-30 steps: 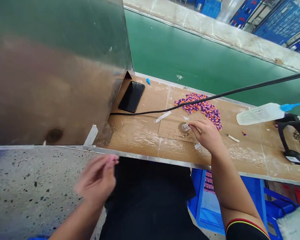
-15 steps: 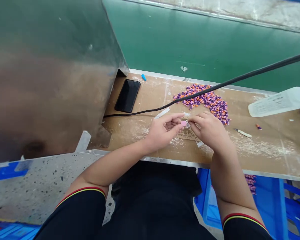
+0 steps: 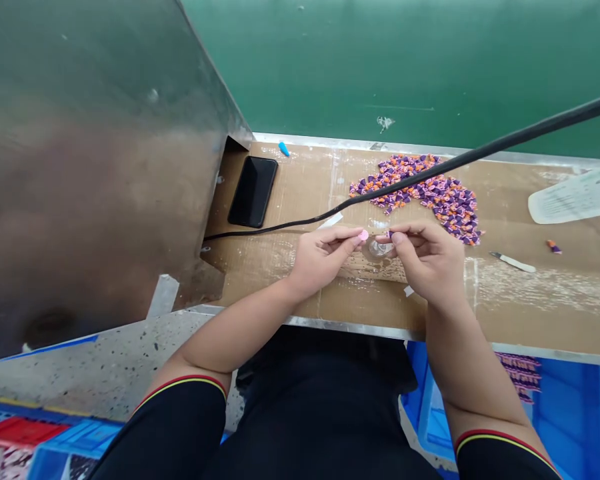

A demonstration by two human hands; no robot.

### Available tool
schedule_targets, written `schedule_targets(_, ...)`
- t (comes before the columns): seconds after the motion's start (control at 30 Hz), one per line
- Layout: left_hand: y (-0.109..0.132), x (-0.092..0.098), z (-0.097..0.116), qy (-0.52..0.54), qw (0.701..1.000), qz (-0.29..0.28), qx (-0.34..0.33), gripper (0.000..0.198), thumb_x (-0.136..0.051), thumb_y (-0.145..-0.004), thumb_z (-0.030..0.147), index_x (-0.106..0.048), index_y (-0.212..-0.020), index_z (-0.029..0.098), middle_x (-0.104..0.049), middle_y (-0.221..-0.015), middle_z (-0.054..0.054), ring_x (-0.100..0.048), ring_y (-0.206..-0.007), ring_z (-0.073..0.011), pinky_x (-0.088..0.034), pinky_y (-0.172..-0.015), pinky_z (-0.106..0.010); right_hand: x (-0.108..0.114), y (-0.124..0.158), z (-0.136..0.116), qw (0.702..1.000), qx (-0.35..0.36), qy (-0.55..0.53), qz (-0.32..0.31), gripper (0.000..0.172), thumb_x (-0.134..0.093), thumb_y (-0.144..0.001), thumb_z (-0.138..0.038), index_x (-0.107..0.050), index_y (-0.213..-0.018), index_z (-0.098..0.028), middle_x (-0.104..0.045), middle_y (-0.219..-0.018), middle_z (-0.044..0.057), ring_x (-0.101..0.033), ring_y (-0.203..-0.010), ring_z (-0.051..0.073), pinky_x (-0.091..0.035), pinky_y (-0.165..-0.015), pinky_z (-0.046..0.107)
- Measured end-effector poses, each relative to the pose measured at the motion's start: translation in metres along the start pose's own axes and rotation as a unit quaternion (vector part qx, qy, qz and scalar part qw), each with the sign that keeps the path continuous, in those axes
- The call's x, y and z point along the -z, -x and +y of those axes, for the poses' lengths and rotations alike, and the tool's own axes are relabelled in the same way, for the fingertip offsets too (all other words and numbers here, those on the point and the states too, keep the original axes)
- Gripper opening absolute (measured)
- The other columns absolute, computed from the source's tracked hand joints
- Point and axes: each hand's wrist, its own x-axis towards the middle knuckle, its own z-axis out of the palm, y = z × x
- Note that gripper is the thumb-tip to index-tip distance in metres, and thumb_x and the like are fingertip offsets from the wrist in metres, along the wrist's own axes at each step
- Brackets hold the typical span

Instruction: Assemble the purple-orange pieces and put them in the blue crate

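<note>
My left hand (image 3: pixel 320 260) pinches a small pink round piece (image 3: pixel 363 235) between thumb and fingertips. Across a short gap, my right hand (image 3: pixel 433 263) is closed on a small purple piece (image 3: pixel 390 235), mostly covered by the fingers. A small clear round dish (image 3: pixel 380 249) sits on the cardboard between the two hands, partly behind the right fingertips. Beyond them lies a heap of small purple, orange and pink molded pieces (image 3: pixel 455 203). One similar loose piece (image 3: pixel 553 247) rests at the right, near a small pale-handled knife (image 3: pixel 515 262).
A black cable (image 3: pixel 495 148) crosses above the cardboard-covered bench (image 3: pixel 305 173). At the left are a black phone (image 3: pixel 253 192), a small blue cap (image 3: pixel 284 149) and a metal panel (image 3: pixel 105 167). A translucent bottle (image 3: pixel 575 197) lies at the right. Below stands a blue crate (image 3: pixel 570 413).
My right hand has drawn away to the right from my left, and a purple piece now shows in its fingers. The clear dish is more exposed. The view has shifted slightly.
</note>
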Motion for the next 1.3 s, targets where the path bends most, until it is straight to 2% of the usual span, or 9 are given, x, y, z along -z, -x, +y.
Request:
schedule_targets(0.23, -0.001, -0.005, -0.009, 0.006, 0.999, 0.039, -0.019, 0.03, -0.093, -0.092, 0.041, -0.088, -0.111, 0.019, -0.088, -0.102, -0.009, -0.086, -0.088, -0.0185, -0.074, -0.087, -0.032, -0.017, 0.008, -0.014, 0.992, -0.031, -0.121, 0.029, 0.011, -0.076, -0.107, -0.035, -0.079, -0.103, -0.025, -0.085, -0.098, 0.003, -0.087, -0.08, 0.019, -0.075, -0.07, 0.028)
schedule_targets(0.37, -0.002, -0.002, -0.008, -0.108, 0.983, 0.017, -0.15, 0.01, -0.083, -0.101, 0.026, -0.087, -0.109, 0.021, -0.088, -0.104, -0.008, -0.085, -0.094, -0.0175, -0.071, -0.088, -0.031, -0.014, 0.009, -0.014, 0.993, -0.047, -0.112, 0.0, 0.016, -0.075, -0.109, -0.039, -0.08, -0.105, -0.025, -0.086, -0.097, 0.003, -0.086, -0.077, 0.018, -0.075, -0.07, 0.026)
schedule_targets(0.47, -0.006, 0.003, -0.011, -0.185, 0.946, 0.004, -0.266, 0.014, -0.081, -0.102, 0.02, -0.087, -0.114, 0.024, -0.085, -0.102, -0.006, -0.081, -0.094, -0.0148, -0.068, -0.089, -0.03, -0.013, 0.009, -0.015, 0.992, -0.052, -0.116, 0.003, 0.019, -0.078, -0.107, -0.044, -0.08, -0.103, -0.025, -0.084, -0.092, 0.002, -0.085, -0.073, 0.016, -0.073, -0.067, 0.023)
schedule_targets(0.73, -0.011, 0.019, -0.018, -0.23, 0.905, -0.09, -0.346, 0.036, -0.063, -0.109, 0.01, -0.082, -0.133, 0.028, -0.084, -0.129, -0.008, -0.082, -0.119, -0.0168, -0.069, -0.101, -0.031, -0.011, 0.005, -0.011, 0.974, -0.109, -0.198, -0.003, 0.032, -0.089, -0.097, -0.056, -0.08, -0.099, -0.025, -0.08, -0.09, 0.001, -0.085, -0.081, 0.018, -0.075, -0.067, 0.027)
schedule_targets(0.83, -0.009, 0.016, -0.01, -0.173, 0.941, -0.076, -0.281, 0.023, -0.073, -0.106, 0.017, -0.087, -0.122, 0.026, -0.087, -0.12, -0.008, -0.084, -0.113, -0.0183, -0.07, -0.101, -0.031, -0.011, 0.006, -0.006, 0.968, -0.124, -0.218, -0.022, 0.036, -0.088, -0.096, -0.059, -0.08, -0.101, -0.025, -0.08, -0.089, 0.001, -0.086, -0.083, 0.02, -0.074, -0.064, 0.027)
schedule_targets(0.9, -0.007, 0.011, -0.003, -0.096, 0.982, -0.058, -0.151, 0.013, -0.082, -0.103, 0.032, -0.089, -0.11, 0.024, -0.088, -0.112, -0.008, -0.086, -0.105, -0.0202, -0.071, -0.098, -0.033, -0.013, 0.007, -0.006, 0.968, -0.116, -0.224, -0.017, 0.033, -0.088, -0.097, -0.057, -0.079, -0.102, -0.025, -0.08, -0.086, 0.0, -0.086, -0.082, 0.02, -0.073, -0.062, 0.026)
schedule_targets(1.03, -0.006, 0.003, 0.004, 0.074, 0.993, -0.022, 0.092, 0.045, -0.094, -0.088, 0.061, -0.085, -0.099, 0.018, -0.087, -0.098, -0.01, -0.085, -0.091, -0.0206, -0.073, -0.088, -0.033, -0.02, 0.01, -0.011, 0.982, -0.064, -0.17, 0.05, 0.028, -0.085, -0.101, -0.052, -0.078, -0.1, -0.025, -0.081, -0.087, 0.001, -0.086, -0.08, 0.02, -0.071, -0.061, 0.028)
schedule_targets(1.13, -0.004, 0.0, 0.002, 0.138, 0.979, 0.002, 0.148, 0.05, -0.099, -0.081, 0.061, -0.083, -0.097, 0.017, -0.086, -0.097, -0.009, -0.084, -0.088, -0.0177, -0.072, -0.088, -0.031, -0.024, 0.012, -0.012, 0.994, 0.0, -0.083, 0.073, 0.022, -0.079, -0.105, -0.048, -0.08, -0.103, -0.026, -0.084, -0.093, 0.004, -0.084, -0.08, 0.021, -0.071, -0.068, 0.034)
schedule_targets(1.3, -0.001, -0.005, 0.0, 0.16, 0.977, 0.014, 0.142, 0.045, -0.102, -0.078, 0.057, -0.088, -0.099, 0.02, -0.087, -0.101, -0.008, -0.083, -0.09, -0.0171, -0.073, -0.093, -0.032, -0.029, 0.012, -0.006, 0.991, 0.098, 0.054, 0.075, 0.007, -0.077, -0.102, -0.035, -0.082, -0.103, -0.029, -0.086, -0.094, 0.004, -0.083, -0.084, 0.024, -0.07, -0.075, 0.041)
